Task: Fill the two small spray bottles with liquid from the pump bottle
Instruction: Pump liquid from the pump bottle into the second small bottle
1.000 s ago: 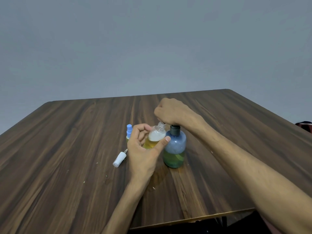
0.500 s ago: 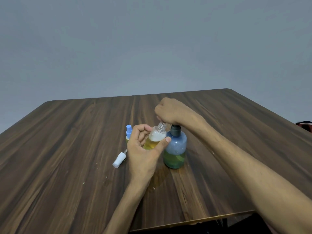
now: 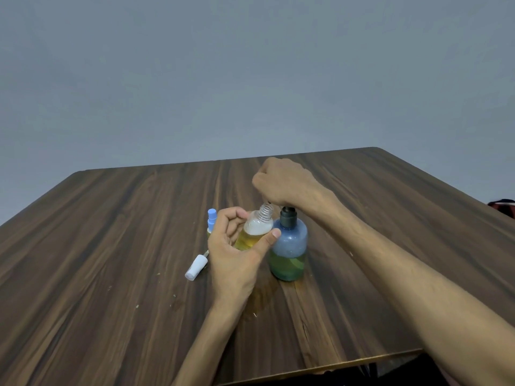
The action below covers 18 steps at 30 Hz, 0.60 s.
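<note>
The right hand [image 3: 284,182] sits a little higher over the pump bottle [image 3: 288,246] than half a second ago, its fingers curled round the pump head, which is hidden beneath them. More of the dark collar shows under the fist now, so the pump has probably risen for another stroke. The left hand [image 3: 237,246] keeps its hold on the open spray bottle [image 3: 255,231], fingers wrapped behind it and thumb pressed across the front, tilting the threaded neck up just under the nozzle. Yellow liquid reaches roughly halfway up this bottle, so filling is underway but not finished. The second spray bottle [image 3: 211,220], blue-topped, stands on the bench [image 3: 111,246] just behind the left hand, mostly hidden. A white spray cap [image 3: 196,267] lies on its side near the left hand.
</note>
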Tool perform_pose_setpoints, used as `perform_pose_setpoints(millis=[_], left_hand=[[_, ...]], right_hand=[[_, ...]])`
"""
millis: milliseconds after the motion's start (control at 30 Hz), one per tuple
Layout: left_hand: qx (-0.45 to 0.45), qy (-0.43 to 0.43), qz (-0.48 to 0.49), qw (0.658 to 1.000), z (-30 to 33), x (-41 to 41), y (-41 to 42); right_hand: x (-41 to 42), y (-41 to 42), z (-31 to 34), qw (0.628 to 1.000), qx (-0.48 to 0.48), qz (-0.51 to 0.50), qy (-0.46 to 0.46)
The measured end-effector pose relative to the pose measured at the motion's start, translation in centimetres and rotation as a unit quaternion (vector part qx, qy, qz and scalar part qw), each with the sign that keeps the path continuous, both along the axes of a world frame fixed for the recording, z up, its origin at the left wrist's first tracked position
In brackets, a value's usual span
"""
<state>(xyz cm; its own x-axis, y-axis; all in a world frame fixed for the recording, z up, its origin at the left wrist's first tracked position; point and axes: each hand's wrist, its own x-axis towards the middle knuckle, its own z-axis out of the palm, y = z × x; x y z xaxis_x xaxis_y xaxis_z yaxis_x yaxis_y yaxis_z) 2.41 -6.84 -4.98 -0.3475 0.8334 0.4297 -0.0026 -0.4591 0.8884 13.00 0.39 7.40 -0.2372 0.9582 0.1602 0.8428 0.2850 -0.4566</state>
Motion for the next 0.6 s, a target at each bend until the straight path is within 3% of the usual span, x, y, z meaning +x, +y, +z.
perform_pose_setpoints(millis=[400, 600], left_hand=[[-0.002, -0.015, -0.004, 1.000, 0.27, 0.24, -0.10], [0.002, -0.015, -0.003, 1.000, 0.24, 0.25, -0.13]], right_hand=[[0.19, 0.28, -0.55, 0.997, -0.077, 0.008, 0.009], [0.11, 0.44, -0.18, 0.998, -0.066, 0.016, 0.018]])
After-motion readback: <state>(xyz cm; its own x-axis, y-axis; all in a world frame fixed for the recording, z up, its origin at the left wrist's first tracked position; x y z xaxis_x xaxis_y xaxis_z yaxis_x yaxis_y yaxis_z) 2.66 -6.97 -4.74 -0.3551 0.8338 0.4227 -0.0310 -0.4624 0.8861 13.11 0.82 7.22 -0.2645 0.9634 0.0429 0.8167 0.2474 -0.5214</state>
